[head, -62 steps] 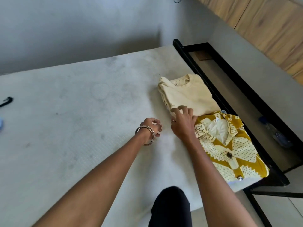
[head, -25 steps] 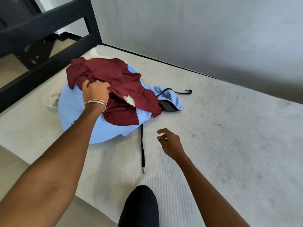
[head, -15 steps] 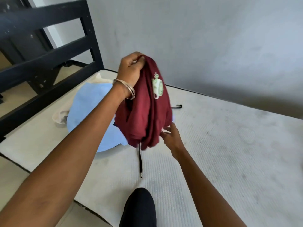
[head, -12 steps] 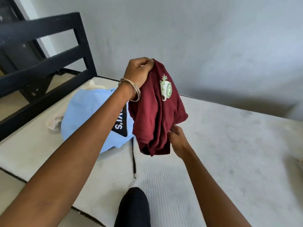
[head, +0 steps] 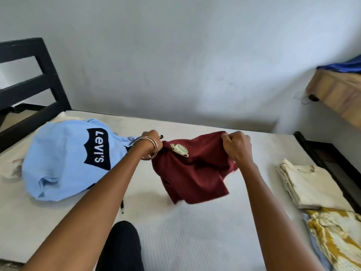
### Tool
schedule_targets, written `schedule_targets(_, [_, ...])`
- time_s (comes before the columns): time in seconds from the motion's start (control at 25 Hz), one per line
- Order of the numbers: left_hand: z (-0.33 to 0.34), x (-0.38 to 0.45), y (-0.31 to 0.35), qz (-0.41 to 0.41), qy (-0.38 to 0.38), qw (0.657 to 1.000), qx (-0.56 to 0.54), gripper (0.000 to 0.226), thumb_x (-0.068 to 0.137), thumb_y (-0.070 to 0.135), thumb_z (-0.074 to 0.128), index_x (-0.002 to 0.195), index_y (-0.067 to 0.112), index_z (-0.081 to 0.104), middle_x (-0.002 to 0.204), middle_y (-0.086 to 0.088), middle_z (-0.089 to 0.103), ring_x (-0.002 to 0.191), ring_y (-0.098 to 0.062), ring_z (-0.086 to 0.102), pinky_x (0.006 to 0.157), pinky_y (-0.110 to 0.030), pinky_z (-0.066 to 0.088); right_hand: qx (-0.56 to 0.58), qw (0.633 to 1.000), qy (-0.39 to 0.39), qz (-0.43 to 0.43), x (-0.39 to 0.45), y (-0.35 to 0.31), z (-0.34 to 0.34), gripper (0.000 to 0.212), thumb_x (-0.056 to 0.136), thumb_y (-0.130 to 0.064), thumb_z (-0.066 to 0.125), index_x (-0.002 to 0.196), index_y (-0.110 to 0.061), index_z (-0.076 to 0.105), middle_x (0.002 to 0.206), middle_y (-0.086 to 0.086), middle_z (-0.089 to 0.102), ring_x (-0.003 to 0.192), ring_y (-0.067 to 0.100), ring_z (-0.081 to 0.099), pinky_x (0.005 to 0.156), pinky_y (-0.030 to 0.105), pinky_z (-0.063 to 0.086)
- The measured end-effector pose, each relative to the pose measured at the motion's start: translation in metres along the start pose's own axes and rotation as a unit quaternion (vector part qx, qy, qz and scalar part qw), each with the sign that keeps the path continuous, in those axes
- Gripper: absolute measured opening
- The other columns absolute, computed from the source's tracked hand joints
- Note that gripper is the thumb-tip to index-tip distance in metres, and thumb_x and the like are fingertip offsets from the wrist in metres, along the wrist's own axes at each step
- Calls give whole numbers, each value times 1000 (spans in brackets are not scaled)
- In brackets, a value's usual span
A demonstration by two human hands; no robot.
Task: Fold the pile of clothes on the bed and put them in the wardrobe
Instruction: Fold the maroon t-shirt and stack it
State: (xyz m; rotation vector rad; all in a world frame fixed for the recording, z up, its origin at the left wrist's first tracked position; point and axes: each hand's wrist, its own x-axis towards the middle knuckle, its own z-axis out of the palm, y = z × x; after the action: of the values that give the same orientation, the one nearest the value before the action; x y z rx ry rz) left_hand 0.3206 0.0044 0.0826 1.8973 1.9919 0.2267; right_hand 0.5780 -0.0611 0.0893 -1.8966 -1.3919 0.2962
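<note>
Grey wall (head: 175,55); black bed frame (head: 35,79) left; wooden cabinet (head: 338,94) right.
</note>
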Motion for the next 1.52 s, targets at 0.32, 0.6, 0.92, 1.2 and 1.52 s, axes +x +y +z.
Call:
schedule_targets(0.32, [41, -61, 66, 208, -169, 948, -169, 69, 60, 63, 73, 120, 32, 59, 110, 3, 64, 94, -19, 66, 82, -26, 52, 251, 962, -35, 101, 2, -17, -43, 32, 80, -32, 61, 57, -10, 57, 58, 7, 51, 53, 25, 53, 51, 33, 47])
schedule_targets(0.6, [21, -59, 114, 43, 109, 894, -432, 48, 85, 45, 63, 59, 5, 57, 81, -26, 65, 82, -37, 62, 69, -39, 45, 490, 869, -22, 62, -16, -3, -49, 14, 92, -1, 57, 88, -9, 68, 90, 12, 64, 80, 23, 62, 69, 30, 55])
schedule_targets(0.92, [-1, -58, 105, 44, 35, 835, -548, 46, 76, 52, 66, 74, 7, 60, 77, -17, 62, 68, -31, 62, 72, -56, 55, 546, 818, -156, 89, -60, 18, 10, 27, 83, -10, 75, 105, 0, 63, 94, 13, 68, 87, 24, 68, 73, 31, 56])
schedule_targets(1.2, [-5, -39, 54, 78, 173, 932, -310, 19, 84, 22, 68, 102, 25, 74, 109, -5, 71, 100, -23, 65, 92, -33, 51, 500, 862, -85, -13, -28, -7, -9, 25, 85, 10, 57, 100, -6, 68, 93, 13, 73, 90, 26, 70, 83, 37, 57])
schedule_targets(1.52, [-31, -58, 109, 420, -41, 902, -92, 65, 61, 32, 87, 120, 35, 59, 107, 14, 67, 100, -8, 62, 82, -19, 46, 123, 956, -248, -97, -17, -47, -57, 41, 81, 11, 49, 110, -12, 67, 98, 13, 70, 87, 32, 69, 69, 47, 61])
